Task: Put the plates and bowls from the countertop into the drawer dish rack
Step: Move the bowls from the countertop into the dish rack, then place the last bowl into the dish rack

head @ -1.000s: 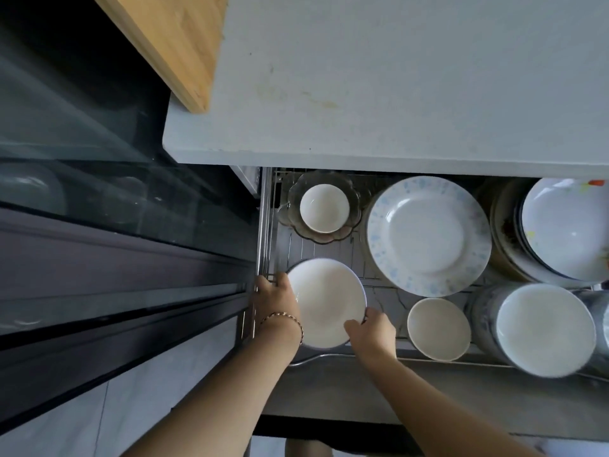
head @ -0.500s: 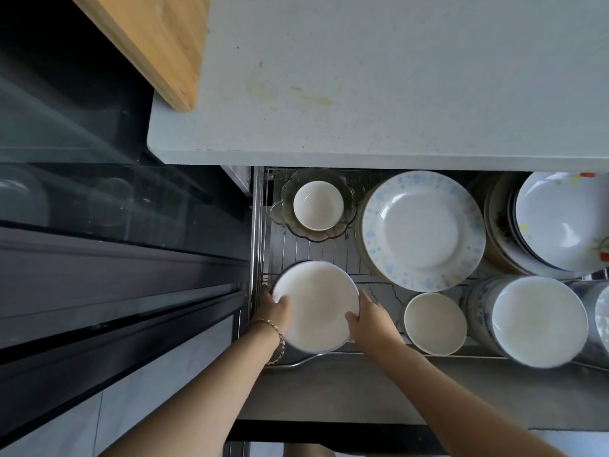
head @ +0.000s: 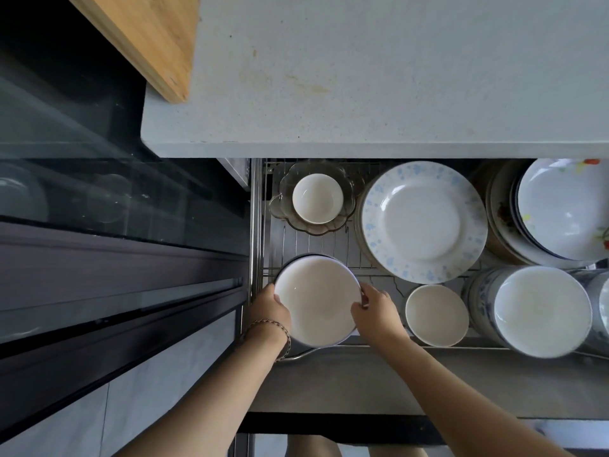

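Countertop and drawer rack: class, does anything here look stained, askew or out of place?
Yes. The pale grey speckled countertop carries yellowish-brown stains near its middle. The wooden cutting board lies across its left edge.

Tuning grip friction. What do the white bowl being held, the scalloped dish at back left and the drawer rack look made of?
White bowl: likely glazed ceramic, opaque and glossy, with soft highlights inside; melamine not excluded.
Scalloped dish: clear, slightly tinted glass, going by its see-through, shiny lobed rim.
Drawer rack: thin metal wire with a bright, reflective finish; chrome or stainless, cannot tell which.
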Demonstrator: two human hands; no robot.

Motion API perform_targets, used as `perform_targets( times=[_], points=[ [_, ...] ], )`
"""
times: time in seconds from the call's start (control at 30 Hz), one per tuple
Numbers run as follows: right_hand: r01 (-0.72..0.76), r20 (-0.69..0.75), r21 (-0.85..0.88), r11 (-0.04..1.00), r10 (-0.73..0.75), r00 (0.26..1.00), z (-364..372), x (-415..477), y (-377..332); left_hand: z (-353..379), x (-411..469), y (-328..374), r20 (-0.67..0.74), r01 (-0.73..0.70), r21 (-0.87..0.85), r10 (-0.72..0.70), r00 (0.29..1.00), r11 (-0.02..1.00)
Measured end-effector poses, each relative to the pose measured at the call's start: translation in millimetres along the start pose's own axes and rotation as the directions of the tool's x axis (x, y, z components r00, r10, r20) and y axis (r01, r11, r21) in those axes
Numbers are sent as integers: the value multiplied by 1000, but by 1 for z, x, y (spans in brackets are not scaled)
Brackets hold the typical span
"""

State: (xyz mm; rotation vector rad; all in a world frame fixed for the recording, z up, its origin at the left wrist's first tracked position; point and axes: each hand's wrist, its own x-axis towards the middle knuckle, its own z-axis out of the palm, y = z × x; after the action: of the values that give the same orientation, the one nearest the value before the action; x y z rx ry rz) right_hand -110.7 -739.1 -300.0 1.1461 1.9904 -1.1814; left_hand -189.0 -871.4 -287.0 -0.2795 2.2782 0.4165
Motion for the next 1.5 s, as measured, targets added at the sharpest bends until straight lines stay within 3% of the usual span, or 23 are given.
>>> perform_targets(
  times=[0.1, 0.2, 0.27, 0.43, 0.57, 0.77, 0.87, 0.97, 1.13, 1.23, 1.4, 1.5],
  points=[
    [-54, 12, -133, 990, 57, 998, 5, -4, -5, 2, 0, 2, 88, 8, 95, -16, 996, 995],
    [-163, 20, -72, 984, 164, 986, 8, -3, -9, 2, -6, 6, 173, 49, 111, -68, 983, 993],
    [-96, 29, -171, 981, 102, 994, 7, -5, -11, 1, -7, 8, 180, 70, 74, -83, 980, 995],
    [-41, 108, -225, 973, 67, 992, -9, -10, -13, -2, -6, 1, 134, 36, 82, -47, 990, 996],
    [8, 101, -212, 977, 14, 995, -30, -30, -8, -19, -26, 5, 90, -96, 208, 78, 993, 973],
    [105, 109, -113, 988, -93, 990, -91, -88, 20, -36, -94, 35, 2, -277, 32, 277, 961, 960],
    [100, 54, -19, 995, -99, 994, -129, -117, 57, -17, -140, 49, 81, -218, -247, 244, 966, 944],
    [8, 28, 138, 990, -12, 1000, -163, -139, 104, 17, -185, 58, 235, 0, -505, 138, 962, 863],
    [-230, 16, 419, 878, 246, 969, -203, -151, 193, 97, -234, 56, 440, 291, -564, -17, 898, 773],
    [-316, 17, 496, 809, 355, 935, -211, -152, 229, 124, -248, 62, 470, 431, -634, -122, 874, 642],
    [-312, 24, 684, 659, 407, 913, -213, -141, 240, 142, -234, 69, 328, 391, -858, -229, 916, 334],
    [-320, 34, 756, 571, 453, 891, -217, -129, 239, 150, -225, 67, 270, 354, -896, -303, 914, 268]
  ],
)
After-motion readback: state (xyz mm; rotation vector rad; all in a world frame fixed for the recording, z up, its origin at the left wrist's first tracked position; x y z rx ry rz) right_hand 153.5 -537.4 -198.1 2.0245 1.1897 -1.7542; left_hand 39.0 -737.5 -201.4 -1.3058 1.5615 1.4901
